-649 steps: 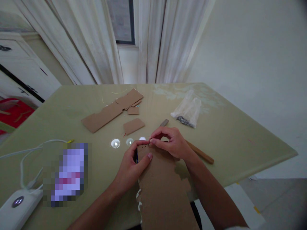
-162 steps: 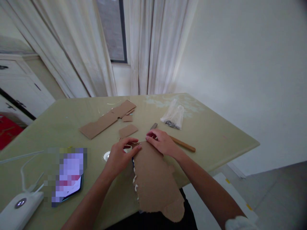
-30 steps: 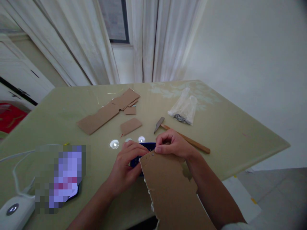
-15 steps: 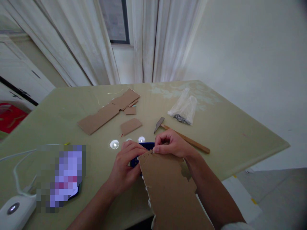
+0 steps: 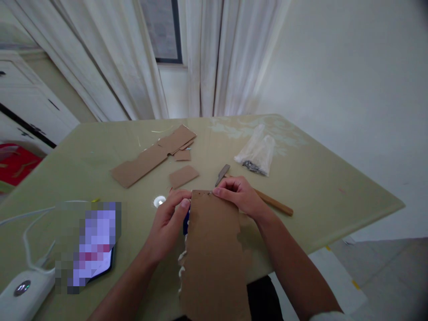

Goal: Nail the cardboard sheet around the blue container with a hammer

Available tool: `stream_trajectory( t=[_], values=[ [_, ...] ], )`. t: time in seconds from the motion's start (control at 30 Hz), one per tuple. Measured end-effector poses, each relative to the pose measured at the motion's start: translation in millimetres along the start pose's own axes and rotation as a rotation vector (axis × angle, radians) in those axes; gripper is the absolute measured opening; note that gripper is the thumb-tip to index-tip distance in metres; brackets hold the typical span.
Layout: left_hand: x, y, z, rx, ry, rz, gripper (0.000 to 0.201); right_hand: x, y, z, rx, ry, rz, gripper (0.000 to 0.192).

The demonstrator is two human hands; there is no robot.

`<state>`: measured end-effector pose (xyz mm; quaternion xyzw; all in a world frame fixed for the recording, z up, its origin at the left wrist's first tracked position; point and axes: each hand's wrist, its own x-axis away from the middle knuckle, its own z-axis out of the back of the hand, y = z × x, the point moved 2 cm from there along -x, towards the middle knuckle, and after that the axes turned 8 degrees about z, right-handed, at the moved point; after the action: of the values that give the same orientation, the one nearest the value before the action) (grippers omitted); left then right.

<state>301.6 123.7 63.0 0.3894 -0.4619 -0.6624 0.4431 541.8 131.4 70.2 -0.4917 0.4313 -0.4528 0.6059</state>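
A long brown cardboard strip [image 5: 214, 249] with a ragged edge lies flat on the green table [image 5: 317, 187] and hangs over its near side. Small holes dot its far end. My left hand [image 5: 169, 220] pinches the strip's far left corner, thumb on top. My right hand [image 5: 239, 196] presses its far right corner with the fingertips. A dark blue object [image 5: 185, 221] shows just under the strip's left edge; most of it is hidden.
A wooden-handled hammer [image 5: 272, 203] lies just behind my right hand. A clear bag of small metal parts [image 5: 257, 154], several cardboard scraps [image 5: 150, 158] and a small round light [image 5: 159, 201] sit farther back. A phone [image 5: 92, 249], white cable and white device [image 5: 20, 292] lie at left.
The cardboard strip, tilted up over the blue object a moment ago, now lies flat and covers it. Both hands moved onto its far corners.
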Motion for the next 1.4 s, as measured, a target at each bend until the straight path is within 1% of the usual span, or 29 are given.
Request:
stream_trajectory(
  t=[0.1,0.17,0.23,0.37,0.47,0.6,0.7,0.93,1.13,1.27,1.4],
  values=[
    [-1,-3,-1.0,-0.01,0.032,0.068,0.036,-1,3,-1,0.03,-0.039,0.025,0.043],
    [-1,-4,-2.1,-0.042,0.072,0.065,0.04,-2,3,-2,0.053,-0.041,0.072,0.038],
    [0,-4,-3.3,-0.058,0.091,0.04,0.037,-2,-1,-2,0.1,-0.027,0.18,0.031],
    [2,-2,-4.1,-0.089,0.101,0.002,0.031,3,-16,-3,0.254,-0.045,0.478,0.021],
    [4,0,-3.4,-0.122,0.109,-0.025,0.031,8,-25,-2,0.379,-0.066,0.604,0.015],
    [8,5,-3.2,-0.177,0.1,-0.083,0.031,13,-29,-2,0.467,-0.095,0.676,0.015],
    [10,9,-5.0,-0.201,0.08,-0.118,0.031,14,-30,-3,0.496,-0.093,0.738,0.01],
    [8,9,-6.6,-0.166,0.074,-0.089,0.026,16,-34,-9,0.558,-0.06,0.876,0.004],
    [8,9,-5.6,-0.117,0.054,-0.057,0.025,18,-30,-9,0.455,-0.002,0.967,0.007],
    [9,11,-4.1,-0.118,0.074,-0.065,0.023,19,-29,-11,0.38,0.001,0.99,0.01],
    [10,14,-3.6,-0.092,0.048,-0.063,0.021,21,-29,-13,0.315,0.01,1.002,0.01]
  ],
)
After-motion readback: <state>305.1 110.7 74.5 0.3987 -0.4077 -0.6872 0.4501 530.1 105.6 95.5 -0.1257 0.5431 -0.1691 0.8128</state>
